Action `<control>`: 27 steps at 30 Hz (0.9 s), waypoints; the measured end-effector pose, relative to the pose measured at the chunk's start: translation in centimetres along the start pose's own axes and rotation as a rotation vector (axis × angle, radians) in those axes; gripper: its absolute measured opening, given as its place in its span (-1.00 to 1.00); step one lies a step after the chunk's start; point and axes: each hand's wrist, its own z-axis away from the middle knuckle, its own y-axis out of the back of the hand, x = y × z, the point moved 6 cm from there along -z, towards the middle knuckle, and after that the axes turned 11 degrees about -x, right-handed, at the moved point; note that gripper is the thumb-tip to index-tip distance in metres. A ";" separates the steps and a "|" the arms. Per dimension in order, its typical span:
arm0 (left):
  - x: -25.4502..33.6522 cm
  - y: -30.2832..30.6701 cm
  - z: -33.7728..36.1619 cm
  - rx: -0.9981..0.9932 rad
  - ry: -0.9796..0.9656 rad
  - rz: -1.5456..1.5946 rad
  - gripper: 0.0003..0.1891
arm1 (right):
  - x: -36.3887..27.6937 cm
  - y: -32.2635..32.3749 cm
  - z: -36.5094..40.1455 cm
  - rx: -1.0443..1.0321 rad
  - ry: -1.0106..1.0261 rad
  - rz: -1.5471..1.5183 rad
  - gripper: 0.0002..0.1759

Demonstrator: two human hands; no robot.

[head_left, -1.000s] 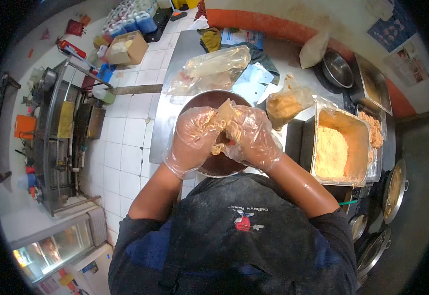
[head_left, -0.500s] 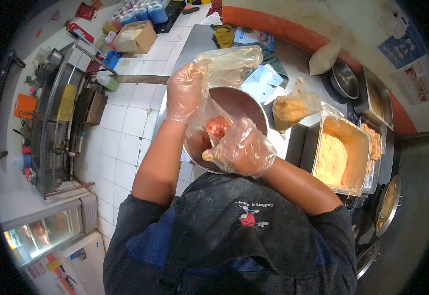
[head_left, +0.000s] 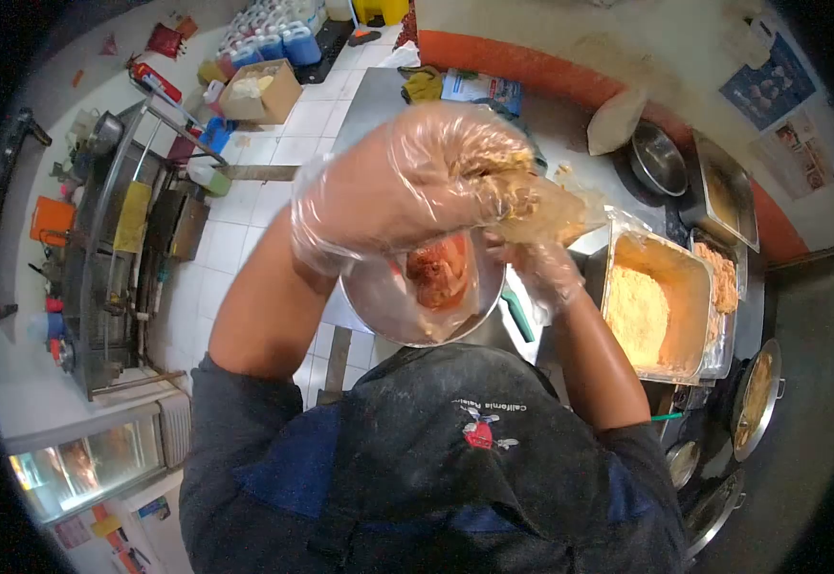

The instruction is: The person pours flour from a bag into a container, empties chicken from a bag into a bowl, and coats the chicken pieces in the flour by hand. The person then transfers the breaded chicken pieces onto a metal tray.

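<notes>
My left hand [head_left: 417, 177], in a clear plastic glove with crumbs on its fingers, is raised over the bowl and reaches right. Its curled fingers close on the clear plastic bag of tan crumbs [head_left: 562, 215]. My right hand [head_left: 546, 273], also gloved, is below that bag, its fingers partly hidden behind the left hand and bag. Under my left forearm, red-coated raw meat [head_left: 439, 273] lies in clear plastic inside the metal bowl [head_left: 364, 311]. A green-handled tool [head_left: 516, 316] lies between the bowl and my right wrist.
Right of my hands stands a deep metal pan [head_left: 690, 316] of yellowish breading. Beside it is a tray of breaded pieces [head_left: 720, 277]. An empty-looking metal bowl [head_left: 659, 158] sits at the back right. Large round pans [head_left: 757, 402] are at the far right.
My left hand has let go of the clear bag around the meat, risen and swung right to the crumb bag. My right hand has moved right, off the meat, which now sits in the bowl.
</notes>
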 end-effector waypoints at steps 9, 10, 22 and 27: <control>4.0 1.4 -1.9 -0.015 -0.110 -0.014 -0.60 | 2.6 -4.1 -1.1 -0.115 -0.134 -0.364 0.00; 3.1 1.5 -1.2 -0.007 -0.134 0.073 -0.60 | 3.9 -2.9 -1.6 -0.110 -0.102 -0.345 -0.09; -15.7 2.9 10.0 0.409 0.181 0.253 -0.60 | -8.3 -2.0 -3.1 0.058 0.045 0.565 -0.55; -22.8 2.5 13.7 0.441 0.312 0.103 -0.60 | -9.5 -8.7 -4.5 0.085 -0.077 1.048 -0.50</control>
